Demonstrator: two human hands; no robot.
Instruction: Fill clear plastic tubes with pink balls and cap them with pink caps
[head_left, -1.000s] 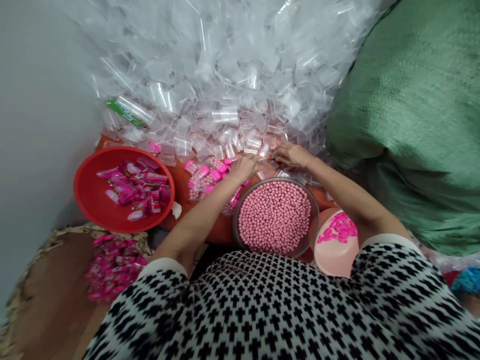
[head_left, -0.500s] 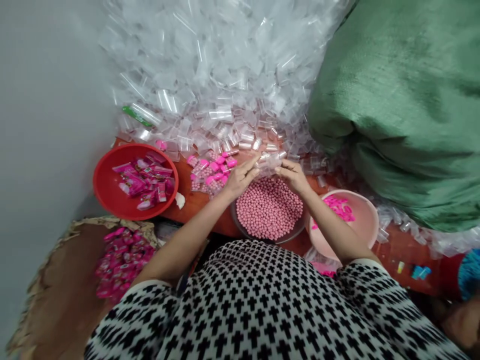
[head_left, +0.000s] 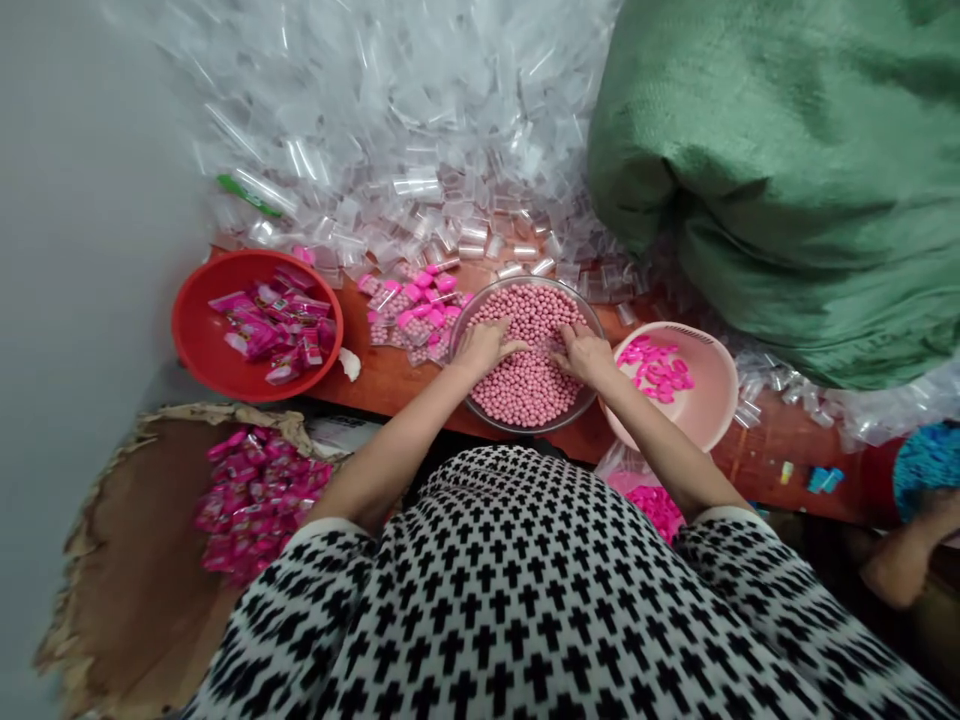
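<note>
My left hand (head_left: 484, 347) and my right hand (head_left: 588, 355) are down among the pink beads (head_left: 529, 395), facing each other across a round bowl (head_left: 551, 426). Clear plastic tubes (head_left: 538, 350) show faintly between them against the beads, and both hands seem closed on these from the sides. Some fingertips are sunk in the beads and hidden. Left of the bowl lies a heap of bead-filled clear tubes with bright pink caps (head_left: 424, 310). To the right, a pale pink basin (head_left: 716, 390) holds loose pink caps (head_left: 664, 370).
Clear empty tubes (head_left: 420, 187) are heaped across the back. A large green sack (head_left: 757, 200) bulges at the right. At the left stand a red basin (head_left: 217, 375) with pink packets and a torn carton (head_left: 135, 560) with more. Another person's arm (head_left: 911, 550) shows at far right.
Both hands have moved from the tube pile behind the bowl, where they gathered clear tubes, down into the beads. The view has shifted slightly.
</note>
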